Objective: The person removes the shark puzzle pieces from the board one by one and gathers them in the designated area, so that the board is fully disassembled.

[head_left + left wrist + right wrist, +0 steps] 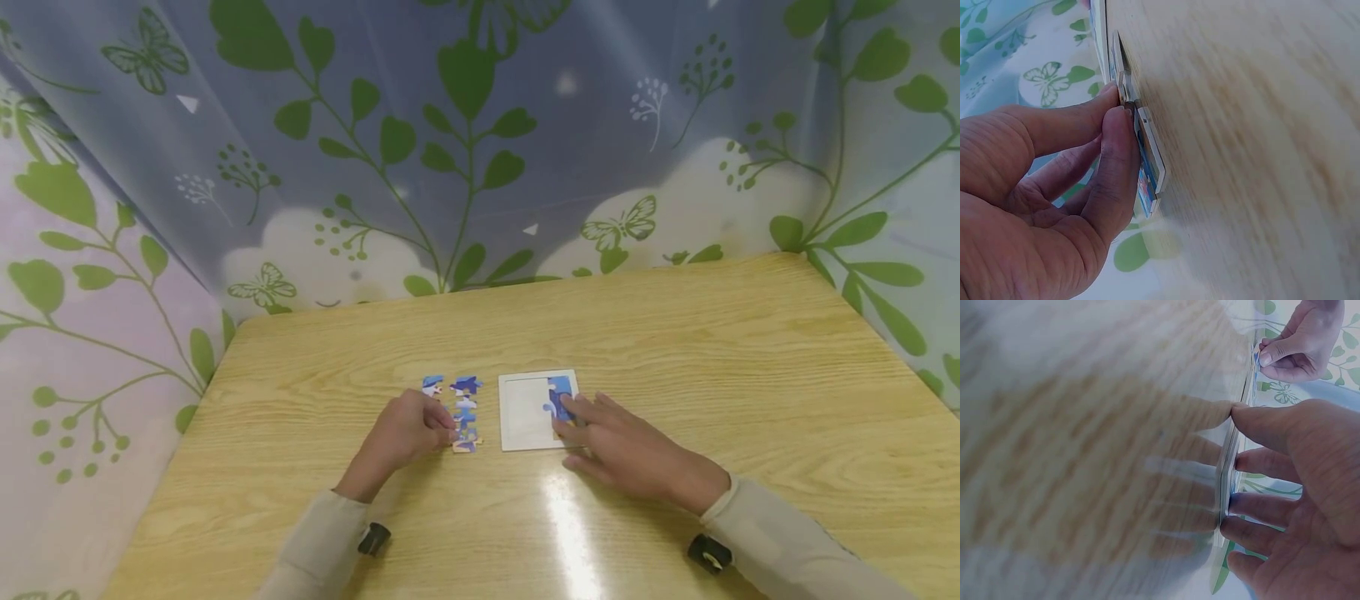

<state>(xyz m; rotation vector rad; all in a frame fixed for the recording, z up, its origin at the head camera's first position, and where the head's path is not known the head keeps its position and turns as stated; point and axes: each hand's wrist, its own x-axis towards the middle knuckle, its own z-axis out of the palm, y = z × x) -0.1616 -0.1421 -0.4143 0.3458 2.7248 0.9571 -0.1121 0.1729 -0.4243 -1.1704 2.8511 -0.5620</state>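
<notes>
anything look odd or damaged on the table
Nothing stands out: the white square puzzle tray lies flat on the yellowish wood-grain table, with loose multicoloured jigsaw pieces grouped beside it. The left hand hides some pieces.

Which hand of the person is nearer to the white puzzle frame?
Right. The right hand touches the right side of the white puzzle frame; the left hand is left of it, at the loose puzzle pieces.

Frame (504, 417) at right fingers (1263, 509): smooth. Puzzle pieces (467, 386) at left fingers (1121, 156): printed faces. Worktop (675, 333) under both: glossy woodgrain. Curtain (562, 125) beyond: cloth.
</notes>
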